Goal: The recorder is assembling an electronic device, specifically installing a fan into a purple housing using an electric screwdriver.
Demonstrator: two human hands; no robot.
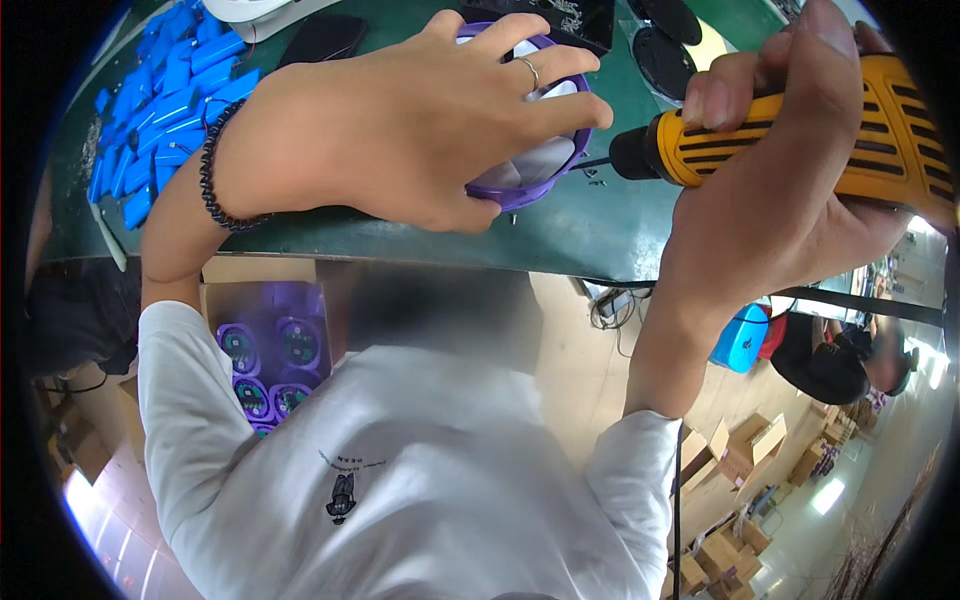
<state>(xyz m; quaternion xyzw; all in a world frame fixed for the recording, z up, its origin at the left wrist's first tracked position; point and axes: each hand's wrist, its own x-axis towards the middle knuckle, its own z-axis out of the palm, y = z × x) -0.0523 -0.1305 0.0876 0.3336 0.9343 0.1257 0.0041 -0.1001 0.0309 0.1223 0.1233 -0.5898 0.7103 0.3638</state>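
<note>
My left hand (400, 140) lies over a round purple housing (548, 190) on the table, thumb at its near rim and fingers across its top, holding it. Smooth white parts (545, 160) show inside the rim; the rest is under my hand. My right hand (770, 190) is wrapped round a yellow electric drill (890, 130) held sideways. Its black chuck (632, 153) points left, and the thin bit reaches the housing's right side. Whether the bit sits in a screw I cannot tell. A few small dark screws (595, 180) lie beneath the bit.
Blue wrapped battery packs (165, 110) are heaped at the left of the green table (600, 240). A black phone (322, 38) and black discs (663, 62) lie farther back. Below the table edge, a carton (258, 270) holds several purple units. A person (860, 355) is at the far right.
</note>
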